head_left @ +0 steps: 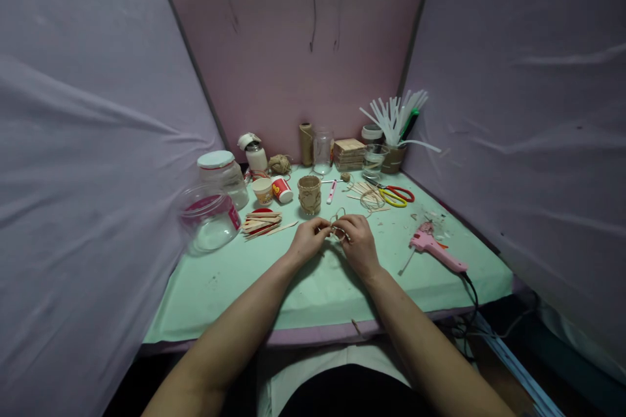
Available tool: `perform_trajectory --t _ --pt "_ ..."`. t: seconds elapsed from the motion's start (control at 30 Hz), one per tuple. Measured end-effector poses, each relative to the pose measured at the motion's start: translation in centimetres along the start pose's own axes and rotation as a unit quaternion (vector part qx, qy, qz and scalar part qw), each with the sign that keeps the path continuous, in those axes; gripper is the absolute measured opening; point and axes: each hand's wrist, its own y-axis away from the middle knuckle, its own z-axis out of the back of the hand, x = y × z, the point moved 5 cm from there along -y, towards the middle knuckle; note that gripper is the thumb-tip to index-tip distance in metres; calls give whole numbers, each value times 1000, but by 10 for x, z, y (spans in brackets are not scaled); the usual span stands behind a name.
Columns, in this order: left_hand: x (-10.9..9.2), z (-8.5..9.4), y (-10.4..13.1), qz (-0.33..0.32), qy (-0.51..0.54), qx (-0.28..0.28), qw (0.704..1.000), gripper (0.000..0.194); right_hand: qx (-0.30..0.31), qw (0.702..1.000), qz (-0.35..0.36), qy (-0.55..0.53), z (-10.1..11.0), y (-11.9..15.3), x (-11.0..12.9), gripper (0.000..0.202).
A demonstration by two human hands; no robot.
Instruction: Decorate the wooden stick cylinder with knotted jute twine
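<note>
Both hands meet over the middle of the pale green table. My left hand (310, 238) is closed, its thumb and fingers pinching a thin strand of twine (338, 214). Close beside it, my right hand (358, 242) has its fingers curled round the same twine, which loops up between the hands. The fingers hide part of the strand. A twine-wrapped cup (310, 196) stands upright just beyond my left hand. A pink-and-white pen-like item (331, 191) lies behind the hands.
Wooden sticks (263, 221) and clear jars (210, 225) are at the left. Scissors (394, 197) lie at the right, behind a pink glue gun (437, 251) with a trailing cord. A stack of wooden squares (349, 154) and a pot of white glue sticks (392, 158) stand at the back.
</note>
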Motion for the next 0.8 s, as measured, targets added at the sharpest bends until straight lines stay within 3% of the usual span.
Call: perform_trajectory --t 0.17,0.3,0.4,0.53,0.63,0.7,0.77,0.8 --pt "2 0 1 -10 -47 12 999 21 55 998 -10 -7 9 -9 1 34" --pt "-3 -2 4 -55 -161 35 985 23 31 999 11 6 19 -49 4 44" --pt "-9 -7 8 -84 -204 69 973 23 24 1000 20 -4 -1 -84 1 39" --pt "-13 -9 10 -105 -227 80 965 20 75 996 -41 -36 -56 -107 -17 38" --pt "-14 9 6 -84 -212 -43 973 22 70 991 -69 -91 -74 -109 -26 21" --pt "-12 31 4 -56 -168 -181 967 18 31 989 -74 -127 -64 -109 -28 16" --pt "-8 52 5 -30 -105 -296 949 36 10 981 -92 -170 -46 -110 -28 19" --pt "-5 58 4 -15 -60 -318 946 48 25 972 -109 -206 -38 -109 -27 22"
